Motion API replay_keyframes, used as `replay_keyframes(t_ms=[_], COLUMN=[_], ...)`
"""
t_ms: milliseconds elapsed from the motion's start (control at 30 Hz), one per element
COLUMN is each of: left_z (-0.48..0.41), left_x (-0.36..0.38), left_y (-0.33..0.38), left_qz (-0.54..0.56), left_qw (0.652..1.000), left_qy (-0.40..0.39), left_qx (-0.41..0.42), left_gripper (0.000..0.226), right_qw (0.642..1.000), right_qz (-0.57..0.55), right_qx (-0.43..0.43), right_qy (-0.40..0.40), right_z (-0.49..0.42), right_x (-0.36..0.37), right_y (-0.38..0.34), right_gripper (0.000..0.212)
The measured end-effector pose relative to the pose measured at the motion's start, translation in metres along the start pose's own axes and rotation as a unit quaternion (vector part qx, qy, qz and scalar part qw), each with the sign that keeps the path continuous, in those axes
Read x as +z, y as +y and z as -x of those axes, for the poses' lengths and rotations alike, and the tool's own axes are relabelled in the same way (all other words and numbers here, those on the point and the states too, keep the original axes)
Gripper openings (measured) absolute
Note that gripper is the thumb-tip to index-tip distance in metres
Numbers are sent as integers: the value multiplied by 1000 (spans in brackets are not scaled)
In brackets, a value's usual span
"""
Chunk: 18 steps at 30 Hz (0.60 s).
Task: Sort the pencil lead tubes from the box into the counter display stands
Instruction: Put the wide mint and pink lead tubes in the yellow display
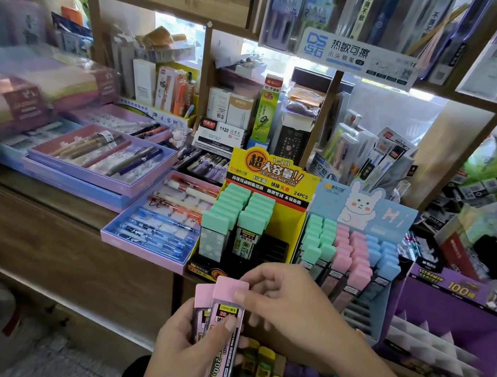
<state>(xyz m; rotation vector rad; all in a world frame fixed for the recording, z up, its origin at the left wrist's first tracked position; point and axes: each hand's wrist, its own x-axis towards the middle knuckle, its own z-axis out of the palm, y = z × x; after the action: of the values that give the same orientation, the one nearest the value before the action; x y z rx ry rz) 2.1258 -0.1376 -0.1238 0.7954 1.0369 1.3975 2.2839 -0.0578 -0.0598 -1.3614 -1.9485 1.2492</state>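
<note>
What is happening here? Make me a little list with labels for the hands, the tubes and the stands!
left hand: holds two pink-capped tubes
right hand: pinches the front tube's pink cap
yellow stand: green-capped tubes, some slots empty
bunny stand: rows of green, pink and blue caps
below the hands: yellow and purple tubes

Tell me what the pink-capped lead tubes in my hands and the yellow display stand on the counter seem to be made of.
The pink-capped clear lead tubes look like hard plastic: see-through glossy bodies with printed labels, opaque matte pink caps. The yellow display stand is probably printed cardboard: flat folded panels, a cut-out header, slight sheen.
</note>
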Motion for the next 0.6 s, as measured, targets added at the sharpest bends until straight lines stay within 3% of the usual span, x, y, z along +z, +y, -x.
replay_keyframes(t_ms=[200,400,600], left_z=[-2,-4,-6], left_x=[0,-2,-4], left_y=[-2,-6,-13], left_qz=[7,52,73], left_qw=[1000,998,997], left_qy=[12,21,13], left_qx=[-9,-35,-31], left_gripper=[29,22,23], right_qw=[999,991,981], right_qz=[-49,-101,-67], right_qx=[11,-8,-65], right_qy=[20,91,168], right_z=[1,-3,-14], right_x=[-4,-30,-52], right_y=[4,-2,-14], right_gripper=[9,8,11])
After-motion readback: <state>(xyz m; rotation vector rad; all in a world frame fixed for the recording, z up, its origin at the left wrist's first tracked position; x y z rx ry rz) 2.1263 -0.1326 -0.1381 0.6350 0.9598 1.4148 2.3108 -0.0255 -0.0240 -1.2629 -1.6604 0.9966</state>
